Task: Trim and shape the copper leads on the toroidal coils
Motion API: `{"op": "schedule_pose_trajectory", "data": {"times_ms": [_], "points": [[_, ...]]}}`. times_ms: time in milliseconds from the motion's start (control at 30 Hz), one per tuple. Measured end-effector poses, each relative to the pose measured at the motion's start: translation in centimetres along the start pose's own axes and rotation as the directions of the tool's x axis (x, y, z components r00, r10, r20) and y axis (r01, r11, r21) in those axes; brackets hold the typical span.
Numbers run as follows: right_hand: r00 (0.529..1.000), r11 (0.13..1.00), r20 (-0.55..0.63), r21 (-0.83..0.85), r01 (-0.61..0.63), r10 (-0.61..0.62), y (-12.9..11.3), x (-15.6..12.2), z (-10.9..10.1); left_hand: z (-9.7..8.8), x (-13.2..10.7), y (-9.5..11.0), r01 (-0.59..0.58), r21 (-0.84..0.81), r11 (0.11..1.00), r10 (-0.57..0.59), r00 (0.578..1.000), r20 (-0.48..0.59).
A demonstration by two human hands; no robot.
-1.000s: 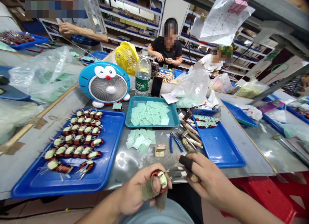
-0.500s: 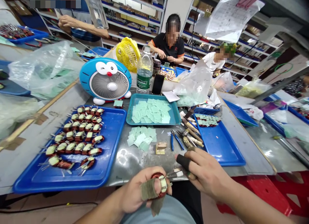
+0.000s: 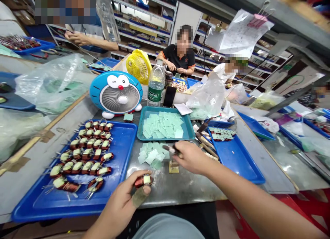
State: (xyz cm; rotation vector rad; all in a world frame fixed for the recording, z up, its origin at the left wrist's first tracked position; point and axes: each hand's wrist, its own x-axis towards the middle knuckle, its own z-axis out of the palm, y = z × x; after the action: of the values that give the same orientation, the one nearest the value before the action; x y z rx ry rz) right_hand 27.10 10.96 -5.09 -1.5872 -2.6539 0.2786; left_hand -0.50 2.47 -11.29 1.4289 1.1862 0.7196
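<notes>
My left hand (image 3: 123,203) is closed on a red copper-wound coil (image 3: 142,180) with a pale band, held just over the metal table's near edge beside the big blue tray (image 3: 121,142). My right hand (image 3: 189,157) reaches forward over the table, gripping a small metal tool (image 3: 170,149) whose tip points at a loose pile of pale green squares (image 3: 152,154). A small tan block (image 3: 173,168) lies just under that hand. Several finished coils (image 3: 86,153) lie in rows on the big blue tray.
A teal tray (image 3: 140,127) of green squares sits behind the pile. Hand tools (image 3: 206,142) and a second blue tray (image 3: 234,160) lie to the right. A blue cartoon fan (image 3: 116,94), a water bottle (image 3: 155,84), a phone and plastic bags stand farther back. Other people work across the bench.
My right hand has moved forward and left from beside the coil to the pile of green squares. My left hand with the coil has shifted left and forward over the table.
</notes>
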Motion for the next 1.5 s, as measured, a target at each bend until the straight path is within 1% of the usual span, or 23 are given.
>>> {"op": "schedule_pose_trajectory", "data": {"times_ms": [67,133,267,367,467,567,633,700,767,800,833,867,900,933,967,1000,1033,1067,1167,1233,1300,1400,1500], "points": [[0.992,0.992,0.068,-0.053,0.113,-0.109,-0.3,3.6,0.8,0.1,-0.4,-0.4,-0.006,0.019,1.0,0.007,0.999,-0.046],[0.976,0.976,0.122,-0.106,0.191,-0.178,-0.7,5.8,2.2,0.1,-1.0,-0.7,-0.002,0.023,1.0,0.004,0.995,-0.1],[0.963,0.957,0.174,-0.17,0.236,-0.207,-0.8,7.1,4.8,0.3,-1.8,-1.0,0.006,-0.006,1.0,-0.007,0.987,-0.159],[0.967,0.965,0.174,-0.149,0.215,-0.188,-0.3,7.4,5.7,0.4,-1.7,-0.6,-0.007,0.015,1.0,0.01,0.985,-0.172],[0.978,0.984,0.15,-0.08,0.158,-0.144,-0.1,7.6,5.7,0.3,-1.2,0.4,-0.024,0.086,0.996,0.038,0.984,-0.175],[0.994,0.997,0.082,0.034,0.066,-0.068,-0.1,7.0,4.5,0.1,-0.9,1.2,-0.02,0.084,0.996,0.034,0.985,-0.168],[1.0,0.989,0.016,0.147,-0.011,0.008,-0.3,5.7,3.2,0.1,-0.7,1.5,-0.018,0.043,0.999,0.024,0.987,-0.158],[0.994,0.951,-0.033,0.297,-0.088,0.102,-1.0,3.6,2.0,0.3,-0.4,1.6,-0.02,-0.044,0.999,0.014,0.991,-0.137],[0.985,0.877,-0.033,0.462,-0.136,0.171,-2.0,1.1,1.6,0.9,0.0,1.7,-0.026,-0.226,0.974,0.006,0.996,-0.087],[0.98,0.833,-0.027,0.531,-0.153,0.197,-2.7,-0.2,1.7,1.3,0.2,1.8,-0.025,-0.346,0.938,0.011,0.999,-0.043],[0.975,0.769,-0.011,0.617,-0.167,0.22,-3.4,-1.3,2.0,1.8,0.5,2.0,-0.015,-0.466,0.885,0.023,1.0,0.012],[0.971,0.647,0.023,0.742,-0.176,0.238,-4.1,-2.4,2.4,2.3,0.8,2.3,0.005,-0.571,0.821,0.043,0.997,0.071],[0.965,0.414,0.073,0.893,-0.176,0.252,-4.8,-3.3,2.8,2.8,1.1,2.6,0.032,-0.656,0.754,0.066,0.99,0.125],[0.961,0.166,0.123,0.972,-0.167,0.249,-5.3,-4.0,3.3,3.3,1.3,3.0,0.062,-0.719,0.692,0.086,0.982,0.168],[0.959,-0.073,0.161,0.986,-0.148,0.234,-5.6,-4.7,3.7,3.8,1.5,3.5,0.094,-0.764,0.638,0.096,0.975,0.201],[0.959,-0.247,0.183,0.961,-0.127,0.218,-5.7,-5.2,3.9,4.2,1.7,3.9,0.12,-0.796,0.593,0.098,0.971,0.22],[0.96,-0.33,0.189,0.937,-0.113,0.207,-5.7,-5.6,4.0,4.5,1.9,4.3,0.14,-0.819,0.557,0.099,0.968,0.232],[0.962,-0.36,0.186,0.927,-0.104,0.201,-5.5,-6.0,4.0,4.9,2.0,4.6,0.159,-0.835,0.526,0.097,0.965,0.245],[0.975,-0.376,0.168,0.921,-0.103,0.144,-4.6,-6.9,3.6,5.8,2.3,5.1,0.226,-0.854,0.468,0.095,0.948,0.302],[0.984,-0.397,0.155,0.912,-0.107,0.093,-4.1,-7.3,3.3,6.5,2.4,5.1,0.267,-0.854,0.446,0.083,0.938,0.337],[0.986,-0.421,0.15,0.901,-0.104,0.079,-3.8,-7.6,3.4,7.3,2.4,5.1,0.298,-0.843,0.447,0.066,0.929,0.364],[0.975,-0.472,0.168,0.878,-0.082,0.143,-3.1,-8.1,4.1,8.3,2.3,5.1,0.305,-0.828,0.471,0.043,0.929,0.367],[0.934,-0.492,0.194,0.87,-0.022,0.301,-2.4,-9.2,5.1,8.7,2.3,5.7,0.238,-0.845,0.479,0.004,0.962,0.274]]}}
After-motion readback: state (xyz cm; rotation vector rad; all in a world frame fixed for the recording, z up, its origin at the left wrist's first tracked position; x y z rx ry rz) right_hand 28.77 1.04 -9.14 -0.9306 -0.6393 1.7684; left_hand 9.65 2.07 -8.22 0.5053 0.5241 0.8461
